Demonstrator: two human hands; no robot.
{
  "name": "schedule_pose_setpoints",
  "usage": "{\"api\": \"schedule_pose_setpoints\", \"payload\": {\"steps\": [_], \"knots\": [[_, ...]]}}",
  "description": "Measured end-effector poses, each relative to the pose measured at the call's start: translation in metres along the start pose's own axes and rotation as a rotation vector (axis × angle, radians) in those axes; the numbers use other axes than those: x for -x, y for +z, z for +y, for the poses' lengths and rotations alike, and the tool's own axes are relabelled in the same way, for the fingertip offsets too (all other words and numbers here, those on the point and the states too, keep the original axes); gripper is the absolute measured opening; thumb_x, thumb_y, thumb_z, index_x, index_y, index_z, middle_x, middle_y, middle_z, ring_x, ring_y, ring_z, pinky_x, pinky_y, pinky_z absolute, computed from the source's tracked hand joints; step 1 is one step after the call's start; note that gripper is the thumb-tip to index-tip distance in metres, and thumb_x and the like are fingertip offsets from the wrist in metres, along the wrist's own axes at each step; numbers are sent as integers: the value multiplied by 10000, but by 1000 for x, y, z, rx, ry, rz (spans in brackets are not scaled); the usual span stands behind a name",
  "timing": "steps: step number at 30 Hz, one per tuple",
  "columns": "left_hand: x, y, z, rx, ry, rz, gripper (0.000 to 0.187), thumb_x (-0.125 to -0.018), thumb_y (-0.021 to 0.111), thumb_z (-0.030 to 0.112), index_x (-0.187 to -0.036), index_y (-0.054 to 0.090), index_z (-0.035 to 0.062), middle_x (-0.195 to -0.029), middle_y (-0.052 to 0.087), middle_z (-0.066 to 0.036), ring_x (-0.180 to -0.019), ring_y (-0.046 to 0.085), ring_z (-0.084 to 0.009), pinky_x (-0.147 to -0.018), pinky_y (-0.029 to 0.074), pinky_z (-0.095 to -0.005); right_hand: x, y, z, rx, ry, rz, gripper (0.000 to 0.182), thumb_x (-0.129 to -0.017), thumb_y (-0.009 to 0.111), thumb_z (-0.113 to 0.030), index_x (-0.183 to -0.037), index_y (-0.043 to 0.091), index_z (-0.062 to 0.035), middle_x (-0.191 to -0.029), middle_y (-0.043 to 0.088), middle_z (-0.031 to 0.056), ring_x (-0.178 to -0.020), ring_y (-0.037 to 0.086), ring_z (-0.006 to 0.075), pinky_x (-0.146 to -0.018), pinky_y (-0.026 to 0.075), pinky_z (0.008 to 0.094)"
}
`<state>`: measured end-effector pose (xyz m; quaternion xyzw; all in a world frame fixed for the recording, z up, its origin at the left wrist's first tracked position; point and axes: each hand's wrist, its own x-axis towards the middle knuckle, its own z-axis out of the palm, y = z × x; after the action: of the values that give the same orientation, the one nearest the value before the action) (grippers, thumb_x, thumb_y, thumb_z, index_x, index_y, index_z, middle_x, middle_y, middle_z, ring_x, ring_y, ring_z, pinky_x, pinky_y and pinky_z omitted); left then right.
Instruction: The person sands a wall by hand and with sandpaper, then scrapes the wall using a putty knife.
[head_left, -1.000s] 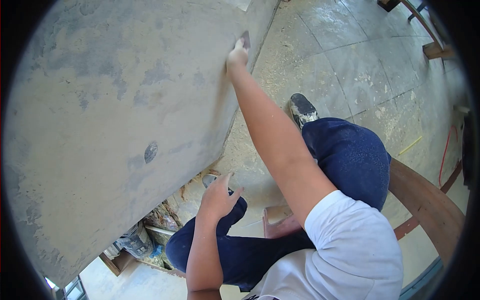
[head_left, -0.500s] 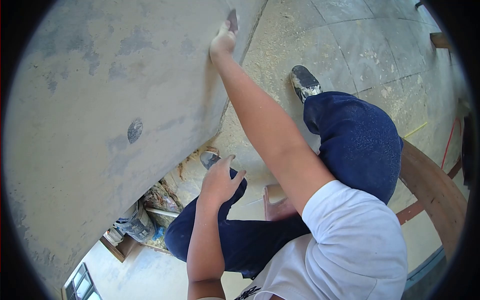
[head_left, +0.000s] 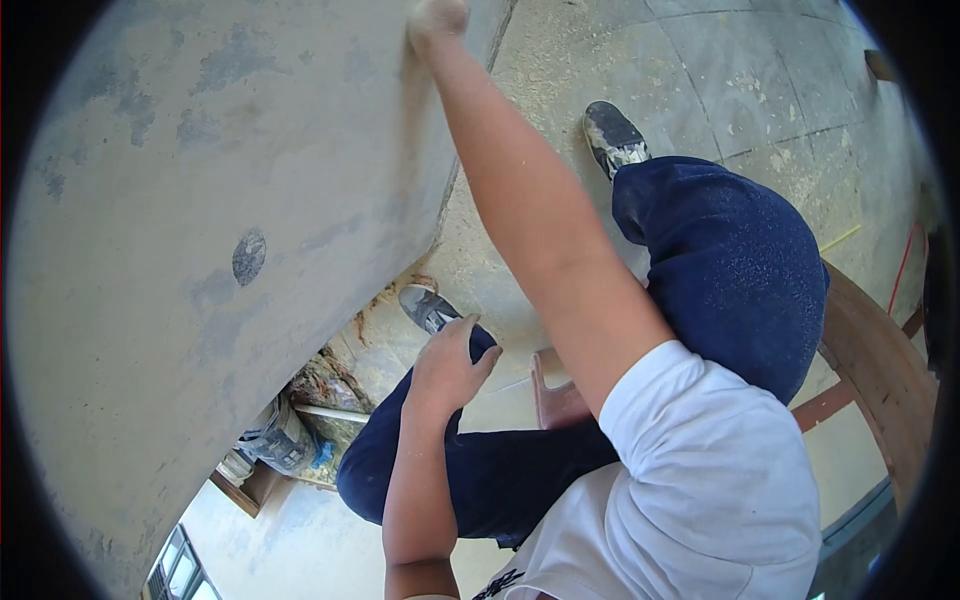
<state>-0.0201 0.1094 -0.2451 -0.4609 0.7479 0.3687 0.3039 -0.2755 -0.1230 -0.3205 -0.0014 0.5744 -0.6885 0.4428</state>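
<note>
At the top edge, my right hand (head_left: pixel 437 20) presses on the grey plastered surface (head_left: pixel 330 150), close to its right edge. Its fingers look curled; their tips and whatever they hold are cut off by the frame. My left hand (head_left: pixel 447 368) is open and empty, thumb apart from the fingers, over my lower left leg in dark blue trousers (head_left: pixel 385 450). An oval dark patch (head_left: pixel 249 257) marks the plastered surface.
Dusty floor (head_left: pixel 540 90) with crumbs lies beyond the surface's edge. A dirty bucket (head_left: pixel 280 440) and a white pipe (head_left: pixel 332 412) are at lower left. Under me is a reddish stool (head_left: pixel 560 395). A curved wooden piece (head_left: pixel 870 350) stands at right.
My right hand has slid up along the surface to the frame's top; the dark flat piece seen in it earlier is out of sight. My left hand stays open, slightly lower and further right.
</note>
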Motion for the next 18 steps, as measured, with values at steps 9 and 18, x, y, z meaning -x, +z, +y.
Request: {"api": "schedule_pose_setpoints", "payload": {"steps": [9,18], "knots": [[-11,14,-3,-32,2,-161,585,-845,610,384,-1284,493,14,-1231,556,-210,-1127,534,-374,-964,424,-432,92,-2,246,-83,497,210,519,-1007,278,-318,-1503,136,-255,-1569,81,81,-1434,115,244,-1157,138,370],[1,9,-20,26,-23,-59,559,-833,629,329,-1273,503,8,-1262,544,-218,-1179,510,-357,-1014,389,-407,-45,-24,57,-20,32,43,554,-976,325,-428,-1422,334,-100,-1467,288,174,-1358,246,381,-1103,206,452]]}}
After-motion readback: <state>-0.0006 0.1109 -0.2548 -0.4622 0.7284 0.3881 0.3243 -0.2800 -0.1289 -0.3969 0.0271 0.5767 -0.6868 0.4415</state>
